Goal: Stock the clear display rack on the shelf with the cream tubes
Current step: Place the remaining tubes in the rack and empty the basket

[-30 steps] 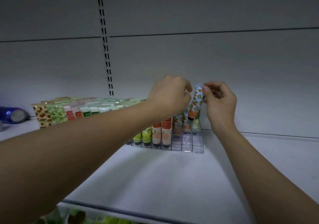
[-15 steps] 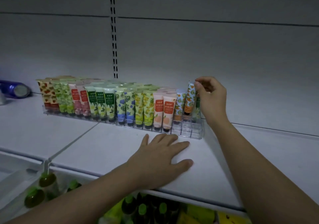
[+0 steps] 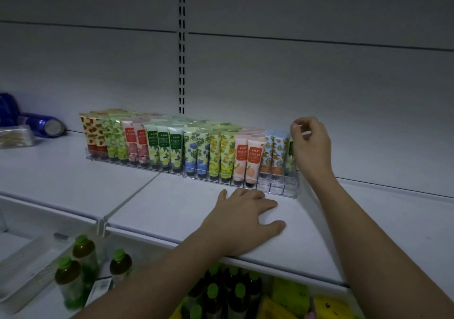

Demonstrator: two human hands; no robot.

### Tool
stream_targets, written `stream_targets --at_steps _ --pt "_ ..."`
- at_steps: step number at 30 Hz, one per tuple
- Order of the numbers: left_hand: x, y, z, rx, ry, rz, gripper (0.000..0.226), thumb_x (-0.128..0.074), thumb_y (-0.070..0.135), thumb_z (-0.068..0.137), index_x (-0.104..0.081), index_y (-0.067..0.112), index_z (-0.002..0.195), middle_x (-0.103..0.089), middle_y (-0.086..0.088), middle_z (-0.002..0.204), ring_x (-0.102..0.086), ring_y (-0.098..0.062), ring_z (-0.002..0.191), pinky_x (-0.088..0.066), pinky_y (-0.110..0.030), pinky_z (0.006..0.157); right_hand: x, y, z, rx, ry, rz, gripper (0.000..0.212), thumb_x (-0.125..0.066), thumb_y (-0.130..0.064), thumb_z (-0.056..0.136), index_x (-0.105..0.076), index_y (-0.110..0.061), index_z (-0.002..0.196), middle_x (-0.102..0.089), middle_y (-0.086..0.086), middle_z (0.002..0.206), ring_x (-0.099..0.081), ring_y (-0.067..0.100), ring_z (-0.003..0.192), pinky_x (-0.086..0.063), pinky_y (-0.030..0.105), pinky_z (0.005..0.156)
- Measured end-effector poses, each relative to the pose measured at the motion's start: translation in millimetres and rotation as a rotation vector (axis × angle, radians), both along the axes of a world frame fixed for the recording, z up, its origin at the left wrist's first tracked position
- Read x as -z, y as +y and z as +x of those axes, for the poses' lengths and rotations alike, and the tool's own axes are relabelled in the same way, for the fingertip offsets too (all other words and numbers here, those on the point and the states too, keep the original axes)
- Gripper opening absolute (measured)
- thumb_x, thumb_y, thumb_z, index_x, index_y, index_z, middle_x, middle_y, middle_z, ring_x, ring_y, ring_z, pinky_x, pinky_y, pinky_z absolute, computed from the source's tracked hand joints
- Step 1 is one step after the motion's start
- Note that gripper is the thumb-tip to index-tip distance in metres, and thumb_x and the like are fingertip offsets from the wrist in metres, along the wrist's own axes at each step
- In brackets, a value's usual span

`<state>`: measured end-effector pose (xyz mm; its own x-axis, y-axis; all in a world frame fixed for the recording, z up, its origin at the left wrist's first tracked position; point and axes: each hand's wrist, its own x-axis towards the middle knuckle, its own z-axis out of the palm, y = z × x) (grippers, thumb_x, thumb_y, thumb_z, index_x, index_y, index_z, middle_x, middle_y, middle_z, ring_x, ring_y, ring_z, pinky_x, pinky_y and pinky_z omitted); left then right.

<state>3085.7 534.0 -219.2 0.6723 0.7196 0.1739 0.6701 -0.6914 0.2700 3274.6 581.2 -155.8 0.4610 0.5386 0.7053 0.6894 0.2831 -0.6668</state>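
My right hand (image 3: 310, 146) sits at the right end of the clear display rack (image 3: 277, 186), fingers curled with thumb and forefinger tips pinched together just above the last tube there, though I can't tell whether they actually grip the tube's top edge, while my left hand (image 3: 245, 214) lies flat, fingers spread, on the white shelf (image 3: 172, 203) just in front of the rack. The cream tubes (image 3: 196, 151) stand upright in a packed row along the rack, cap-down, and the front cells at the right end hold nothing.
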Motion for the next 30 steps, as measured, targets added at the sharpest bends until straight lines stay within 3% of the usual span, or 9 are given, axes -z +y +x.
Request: stream_targets --at_steps 4,9,13,17,20,22,24,27,30 --pt "-1 -1 -1 -0.027 -0.063 -0.001 0.051 -0.039 0.057 0.093 -0.05 0.033 0.137 -0.044 0.01 0.143 -0.034 -0.015 0.134 -0.019 -0.053 0.114 -9 -24 -26 -0.028 0.066 0.05 0.012 -0.051 -0.019 0.095 -0.061 -0.016 0.088 -0.063 -0.003 0.084 -0.053 0.005 0.072 -0.045 0.027 0.07" --pt "-14 -15 -8 -0.183 -0.164 0.204 0.036 -0.042 0.042 0.091 -0.066 0.025 0.113 -0.062 0.0 0.118 -0.052 -0.023 0.112 -0.036 -0.043 0.1 -4 -64 -72 -0.189 0.087 -0.14 0.016 -0.055 -0.02 0.09 -0.063 -0.014 0.077 -0.067 0.003 0.075 -0.064 0.02 0.072 -0.054 0.04 0.068" --pt "-20 -39 -37 -0.251 -0.378 0.307 0.035 -0.045 0.039 0.089 -0.065 0.029 0.116 -0.064 0.005 0.12 -0.051 -0.019 0.113 -0.036 -0.04 0.098 -10 -105 -108 -0.339 -0.069 -0.298 0.017 -0.056 -0.018 0.093 -0.065 -0.014 0.08 -0.068 0.005 0.076 -0.061 0.014 0.064 -0.048 0.025 0.06" --pt "-14 -61 -115 -0.352 -0.561 0.274 0.032 -0.046 0.039 0.088 -0.068 0.031 0.109 -0.066 0.007 0.109 -0.052 -0.019 0.105 -0.043 -0.039 0.091 -6 -136 -146 -0.44 -0.131 -0.374 0.017 -0.054 -0.025 0.095 -0.063 -0.022 0.081 -0.068 0.0 0.078 -0.062 0.014 0.07 -0.051 0.03 0.063" --pt "10 -70 -180 -0.437 -0.666 0.164 0.03 -0.046 0.04 0.085 -0.069 0.031 0.102 -0.065 0.007 0.097 -0.058 -0.02 0.093 -0.05 -0.04 0.083 14 -152 -183 -0.565 -0.166 -0.512 0.021 -0.053 -0.032 0.096 -0.067 -0.017 0.091 -0.071 -0.002 0.082 -0.066 0.016 0.073 -0.054 0.032 0.065" --pt "38 -78 -219 -0.523 -0.687 0.013 0.026 -0.051 0.037 0.087 -0.07 0.028 0.101 -0.064 0.006 0.088 -0.062 -0.02 0.083 -0.051 -0.033 0.076 36 -158 -211 -0.64 -0.194 -0.585 0.022 -0.054 -0.034 0.095 -0.068 -0.017 0.091 -0.072 -0.003 0.082 -0.066 0.016 0.074 -0.054 0.033 0.068" --pt "75 -83 -251 -0.625 -0.606 -0.173 0.022 -0.054 0.03 0.091 -0.07 0.023 0.106 -0.067 0.001 0.093 -0.064 -0.019 0.088 -0.047 -0.026 0.075 68 -158 -238 -0.686 -0.222 -0.664 0.02 -0.056 -0.033 0.095 -0.068 -0.019 0.087 -0.072 -0.003 0.082 -0.063 0.011 0.071 -0.052 0.03 0.067" --pt "137 -93 -282 -0.712 -0.436 -0.388 0.026 -0.054 0.03 0.093 -0.067 0.02 0.114 -0.068 -0.006 0.11 -0.062 -0.024 0.104 -0.044 -0.028 0.085 131 -152 -273 -0.764 -0.26 -0.827 0.018 -0.057 -0.027 0.095 -0.067 -0.016 0.083 -0.072 0.006 0.086 -0.06 0.011 0.069 -0.05 0.028 0.065" --pt "197 -104 -292 -0.793 -0.383 -0.567 0.024 -0.058 0.027 0.092 -0.068 0.019 0.111 -0.068 -0.009 0.114 -0.062 -0.027 0.101 -0.046 -0.029 0.085 201 -145 -294 -0.781 -0.329 -1.029 0.023 -0.056 -0.032 0.095 -0.068 -0.013 0.091 -0.069 0.006 0.092 -0.06 0.016 0.075 -0.047 0.029 0.065"
